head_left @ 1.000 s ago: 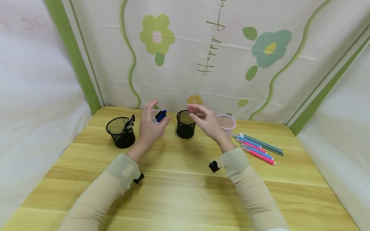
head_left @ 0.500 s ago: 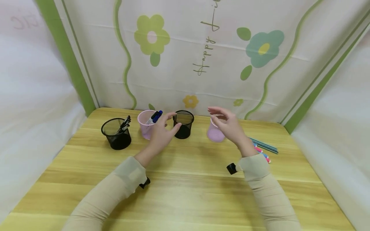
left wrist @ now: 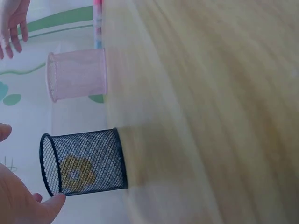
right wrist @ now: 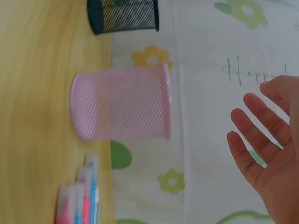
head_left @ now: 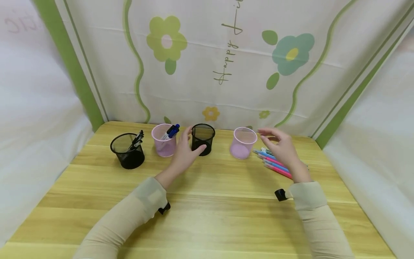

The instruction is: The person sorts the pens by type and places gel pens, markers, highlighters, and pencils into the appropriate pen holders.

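My left hand (head_left: 183, 155) is beside the black mesh pen cup (head_left: 203, 135), its thumb and fingers spread near the cup's left side. In the left wrist view the thumb overlaps the cup's rim, and I cannot tell whether it touches. My right hand (head_left: 284, 149) hovers with relaxed fingers to the right of a pink mesh pen cup (right wrist: 121, 103). It holds nothing. Partly covered by that hand in the head view are pink and blue felt-tip pens (head_left: 275, 167) and dark striped pencils (head_left: 266, 151), lying on the table.
On the left, a wider black mesh cup (head_left: 132, 158) holds several black pens (head_left: 137, 140). Next to it a pink mesh cup (head_left: 164, 146) holds blue and black pens (head_left: 171, 131). The wooden table (head_left: 213, 219) ends at a flower-printed curtain (head_left: 200, 72).
My right hand has moved right, from the black cup past the pink cup to above the pens. My left hand has moved right, from the left pink cup to the black cup.
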`<action>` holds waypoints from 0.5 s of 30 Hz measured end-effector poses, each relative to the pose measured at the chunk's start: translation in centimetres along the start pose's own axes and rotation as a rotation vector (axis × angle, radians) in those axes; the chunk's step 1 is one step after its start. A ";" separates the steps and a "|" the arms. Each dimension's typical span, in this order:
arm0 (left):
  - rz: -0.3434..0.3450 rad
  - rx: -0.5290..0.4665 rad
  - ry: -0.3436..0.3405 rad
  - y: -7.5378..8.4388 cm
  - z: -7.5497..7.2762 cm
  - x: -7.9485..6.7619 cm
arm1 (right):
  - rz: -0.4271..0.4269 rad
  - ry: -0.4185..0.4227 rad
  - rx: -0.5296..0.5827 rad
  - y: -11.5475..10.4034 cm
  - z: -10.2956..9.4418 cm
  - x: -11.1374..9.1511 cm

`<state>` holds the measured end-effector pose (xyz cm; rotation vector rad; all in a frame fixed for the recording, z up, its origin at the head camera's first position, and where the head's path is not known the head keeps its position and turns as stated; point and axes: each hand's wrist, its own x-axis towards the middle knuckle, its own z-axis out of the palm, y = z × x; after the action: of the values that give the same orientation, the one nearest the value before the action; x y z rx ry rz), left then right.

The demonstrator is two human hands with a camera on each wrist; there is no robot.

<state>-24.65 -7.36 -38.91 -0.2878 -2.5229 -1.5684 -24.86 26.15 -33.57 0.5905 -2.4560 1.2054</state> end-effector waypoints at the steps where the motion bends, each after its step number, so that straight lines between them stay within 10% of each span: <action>1: -0.014 0.007 -0.006 -0.1 0.1 0.0 | 0.014 -0.004 -0.018 0.4 -0.2 -0.3; 15: -0.178 -0.107 -0.042 -1.0 0.8 0.5 | 0.195 -0.271 -0.167 4.8 -3.0 -3.0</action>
<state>-25.41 -7.03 -39.97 -0.1121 -2.5632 -1.7837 -24.38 31.83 -36.43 0.5051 -2.8661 1.0310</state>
